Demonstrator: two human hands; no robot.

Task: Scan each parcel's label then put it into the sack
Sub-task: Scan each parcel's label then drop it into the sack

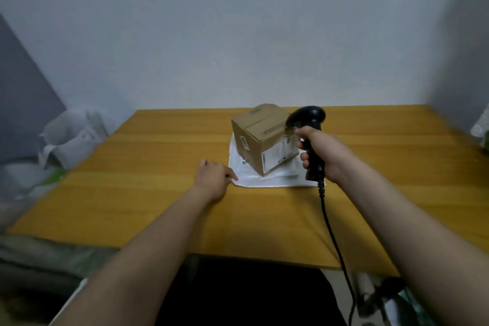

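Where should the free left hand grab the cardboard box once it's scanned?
Probably from above and its left, palm on the top with fingers and thumb spanning opposite side faces. The cardboard box sits upright on the white mailer, its left faces open toward the left hand; the right hand with the scanner crowds its labelled right side.

The bench [148, 167] is honey-yellow wood with faint lengthwise grain stripes. On it, the cardboard box [258, 137] is plain brown, bearing a white label [277, 157] printed in dark text and a small white sticker [244, 142] with black digits. Beneath it lies a white plastic mailer [264, 180]. The scanner [309, 119] and its cable [333, 235] are black. The sack [71, 135] at the left is whitish-grey, the wall [238, 34] pale grey.
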